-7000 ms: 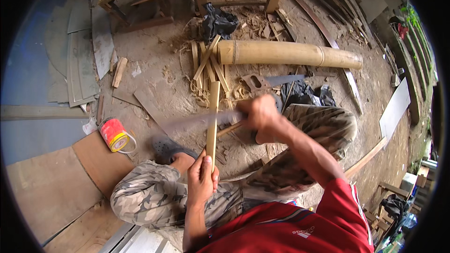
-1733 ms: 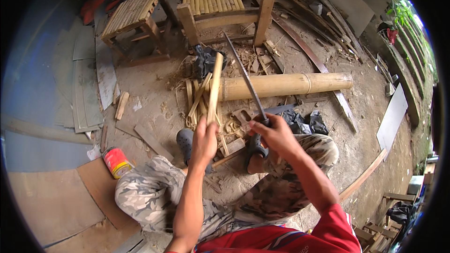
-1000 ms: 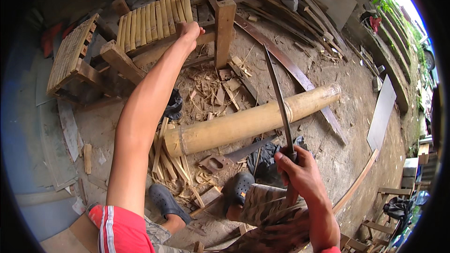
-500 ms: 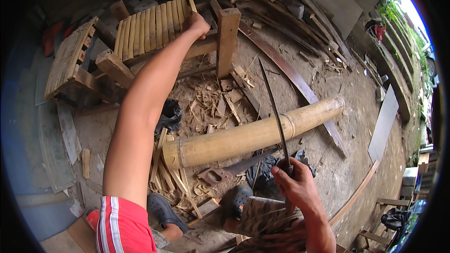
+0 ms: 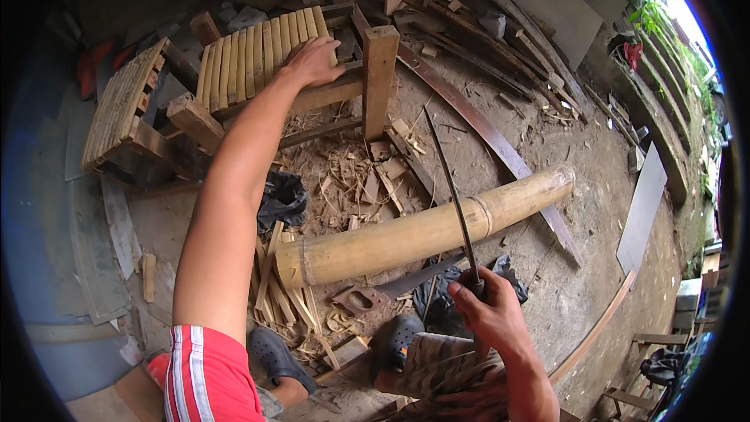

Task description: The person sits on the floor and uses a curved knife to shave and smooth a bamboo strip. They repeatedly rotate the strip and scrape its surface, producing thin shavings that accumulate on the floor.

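Observation:
My left hand (image 5: 312, 62) reaches out to a wooden frame (image 5: 380, 82) and lies on the last bamboo slat (image 5: 323, 23) of a row across it. Its fingers curl over the slat's near end, partly hidden. My right hand (image 5: 492, 309) is closed round the dark handle of a machete (image 5: 451, 187). The long, thin blade points up and away, seen nearly edge-on. Beneath it, a thick bamboo pole (image 5: 391, 242) lies slantwise on the ground.
A handsaw (image 5: 363, 298) lies near my shoes, beside black plastic (image 5: 445, 297). Split strips (image 5: 285, 297) and shavings (image 5: 344, 164) litter the ground. Another slatted bamboo piece (image 5: 125, 105) stands left. Scrap boards (image 5: 492, 55) pile up behind; a long flat strip (image 5: 484, 129) runs under the pole.
The end slat, tilted up before, now lies level with the others. My left hand has turned flatter over it and come slightly nearer. The machete stays in my right hand, almost unmoved.

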`<state>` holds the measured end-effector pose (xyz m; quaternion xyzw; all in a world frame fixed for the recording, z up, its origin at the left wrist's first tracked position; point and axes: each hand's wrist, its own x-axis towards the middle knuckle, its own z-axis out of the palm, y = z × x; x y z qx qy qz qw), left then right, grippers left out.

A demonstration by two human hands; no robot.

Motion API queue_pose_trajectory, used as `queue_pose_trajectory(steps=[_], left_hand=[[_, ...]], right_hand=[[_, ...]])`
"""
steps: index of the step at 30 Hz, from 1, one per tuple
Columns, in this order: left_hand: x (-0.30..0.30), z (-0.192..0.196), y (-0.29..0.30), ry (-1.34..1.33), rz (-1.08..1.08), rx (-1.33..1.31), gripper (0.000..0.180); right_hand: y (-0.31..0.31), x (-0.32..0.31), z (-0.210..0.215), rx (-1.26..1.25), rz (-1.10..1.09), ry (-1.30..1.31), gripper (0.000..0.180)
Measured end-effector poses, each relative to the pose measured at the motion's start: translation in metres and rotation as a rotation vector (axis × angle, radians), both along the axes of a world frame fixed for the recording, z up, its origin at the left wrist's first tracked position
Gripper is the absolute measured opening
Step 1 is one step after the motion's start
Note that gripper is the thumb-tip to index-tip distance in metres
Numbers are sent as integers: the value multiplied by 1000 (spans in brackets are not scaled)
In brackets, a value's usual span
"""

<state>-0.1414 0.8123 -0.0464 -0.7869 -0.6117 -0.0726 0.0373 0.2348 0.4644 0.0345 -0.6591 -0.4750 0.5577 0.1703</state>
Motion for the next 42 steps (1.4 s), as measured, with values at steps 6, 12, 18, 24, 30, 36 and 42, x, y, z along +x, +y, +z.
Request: queue_pose_trajectory(steps=[6, 12, 18, 24, 30, 36, 42], left_hand=[[-22, -33, -2, -23, -151, 2, 64], [-13, -39, -6, -22, -43, 51, 59], [-7, -53, -9, 6, -13, 182, 53], [0, -54, -15, 24, 42, 209, 51], [3, -49, -14, -39, 89, 94, 58], [5, -37, -37, 74, 191, 6, 69], [-2, -35, -64, 143, 116, -33, 78]], right_hand=[[1, -3, 4, 25, 63, -46, 30], [2, -7, 6, 32, 85, -77, 31], [0, -7, -1, 114, 131, -108, 34], [2, -9, 6, 55, 125, -127, 35], [-1, -6, 2, 133, 158, -143, 37], [-2, -5, 8, 136, 172, -171, 39], [-9, -8, 13, 207, 204, -181, 39]])
